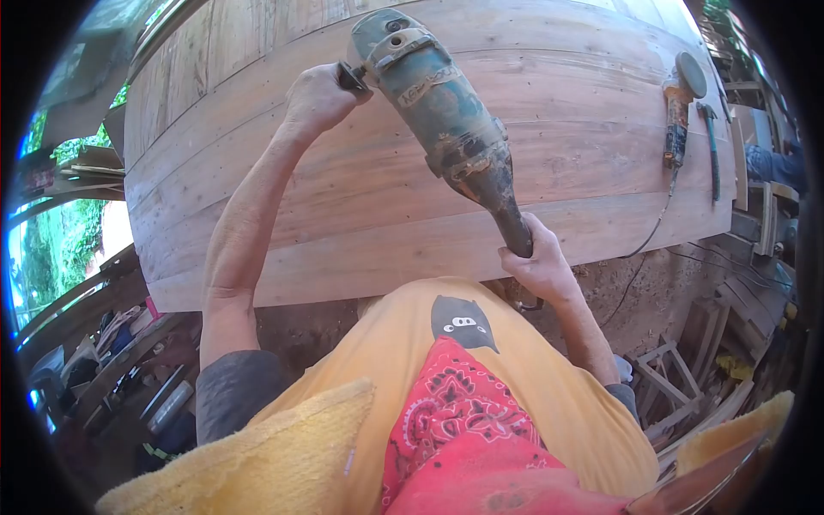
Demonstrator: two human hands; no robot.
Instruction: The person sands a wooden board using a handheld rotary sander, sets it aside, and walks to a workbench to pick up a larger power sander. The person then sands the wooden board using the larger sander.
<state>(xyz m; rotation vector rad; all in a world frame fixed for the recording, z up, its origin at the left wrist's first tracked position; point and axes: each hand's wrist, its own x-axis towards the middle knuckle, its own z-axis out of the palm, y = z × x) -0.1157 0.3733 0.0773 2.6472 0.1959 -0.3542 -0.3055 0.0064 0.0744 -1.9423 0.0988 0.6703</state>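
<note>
My left hand (322, 101) is wrapped around the short black side handle (353, 79) near the head of a large, worn teal-and-grey cylindrical power tool (442, 103). My right hand (542, 262) is closed around the narrow dark rear grip (506, 219) at its other end. The tool slants between my two hands, head farther from me and grip nearer, over the wide reddish-brown worktop (360, 206) of wooden planks; I cannot tell whether its head touches the boards.

Well apart from it, at the right side of the worktop, lies a smaller orange-and-black power tool with a round disc (678, 120), its dark cable (661, 219) running off the near edge. Just beside that is a hammer with a blue-green handle (712, 154). Below me are my yellow-orange cloth garment (360, 343) and a red patterned bandana (463, 395). Pale wooden frames (674, 386) lie low at my right.
</note>
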